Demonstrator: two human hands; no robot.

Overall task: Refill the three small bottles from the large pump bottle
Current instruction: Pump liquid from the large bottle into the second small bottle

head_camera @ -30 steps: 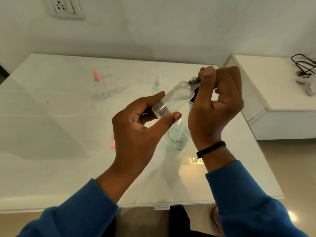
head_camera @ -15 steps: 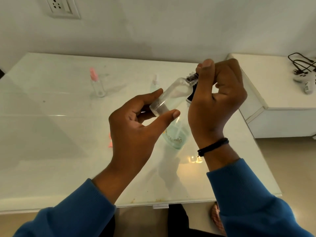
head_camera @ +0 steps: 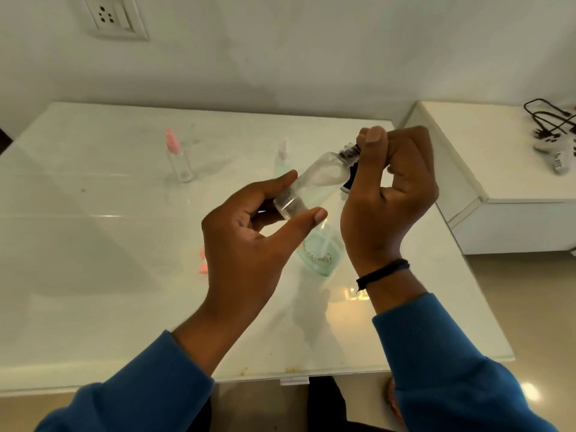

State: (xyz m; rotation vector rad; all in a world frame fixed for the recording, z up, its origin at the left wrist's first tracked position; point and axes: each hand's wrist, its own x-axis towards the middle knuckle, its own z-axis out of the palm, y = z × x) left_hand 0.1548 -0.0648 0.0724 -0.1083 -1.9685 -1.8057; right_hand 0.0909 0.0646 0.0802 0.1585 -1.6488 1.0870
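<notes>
A small clear bottle (head_camera: pixel 314 182) is held tilted above the table. My left hand (head_camera: pixel 249 241) grips its base between thumb and fingers. My right hand (head_camera: pixel 389 194) pinches the dark cap (head_camera: pixel 349 154) at its neck. Beneath my hands stands the large clear pump bottle (head_camera: pixel 321 254) with a little greenish liquid at its bottom; its top is hidden behind my hands. Farther back a small bottle with a pink cap (head_camera: pixel 177 157) stands upright, and another small bottle with a pale cap (head_camera: pixel 282 159) stands right of it.
The white glossy table (head_camera: pixel 93 260) has small pink pieces (head_camera: pixel 202 263) lying near my left hand. A white side unit (head_camera: pixel 498 169) at the right carries a black cable and plug (head_camera: pixel 551 135). A wall socket (head_camera: pixel 112 17) sits at upper left.
My right hand has turned slightly on the cap. The bottle and both hands stay at about the same place over the table.
</notes>
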